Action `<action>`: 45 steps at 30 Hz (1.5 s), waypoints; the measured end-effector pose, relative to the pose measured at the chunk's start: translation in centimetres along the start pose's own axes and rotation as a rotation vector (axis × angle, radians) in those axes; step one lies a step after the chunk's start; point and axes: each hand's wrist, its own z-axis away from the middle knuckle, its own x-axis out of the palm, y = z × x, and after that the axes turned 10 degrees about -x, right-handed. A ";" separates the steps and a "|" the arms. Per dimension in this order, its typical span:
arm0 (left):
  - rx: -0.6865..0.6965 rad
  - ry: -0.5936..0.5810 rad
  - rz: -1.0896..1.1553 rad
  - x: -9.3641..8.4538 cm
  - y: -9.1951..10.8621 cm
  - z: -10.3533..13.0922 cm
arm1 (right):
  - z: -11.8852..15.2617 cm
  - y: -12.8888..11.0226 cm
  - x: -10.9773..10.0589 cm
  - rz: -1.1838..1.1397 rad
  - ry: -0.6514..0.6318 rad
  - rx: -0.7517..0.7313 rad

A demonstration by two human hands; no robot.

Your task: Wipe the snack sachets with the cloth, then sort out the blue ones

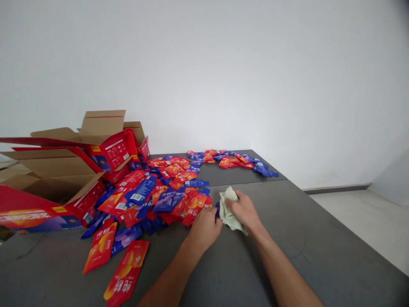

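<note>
Near the middle of the dark table, my right hand [244, 209] is closed on a pale green cloth [229, 215]. The cloth partly covers a blue pouch [217, 209], of which only a small part shows. My left hand [205, 227] is closed on the near side of that pouch, just left of the cloth. Right beside my left hand lies a heap of red and blue pouches [194, 205], which spreads to the left and back.
Open red cardboard boxes [81, 202] stand at the left of the table [275, 204]. More pouches [234, 161] lie in a curved row at the back. Two red pouches [127, 273] [101, 245] lie near the front left. A white wall rises behind.
</note>
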 end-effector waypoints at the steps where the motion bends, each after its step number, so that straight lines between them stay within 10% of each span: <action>1: -0.041 0.016 0.097 -0.2 -0.4 -0.3 | 0.0 -0.2 -0.1 -0.004 0.027 -0.025; 11: -0.301 -0.040 1.459 -2.2 -2.4 -2.6 | 3.3 -4.2 2.5 -0.175 -0.159 -0.664; 21: -0.173 -0.329 1.305 -1.0 -1.7 -1.1 | 1.6 -1.8 1.9 -0.038 0.216 -0.473; 32: -0.186 -0.107 1.438 -1.7 -1.8 -1.8 | 3.1 -3.6 2.8 -0.044 -0.156 -0.575; 41: -0.451 0.287 1.389 -2.1 -2.8 -2.5 | 2.7 -3.6 1.7 -0.108 0.046 -0.296; 45: -0.450 0.219 1.446 -2.5 -2.5 -2.4 | 3.0 -4.0 1.7 -0.190 0.044 -0.312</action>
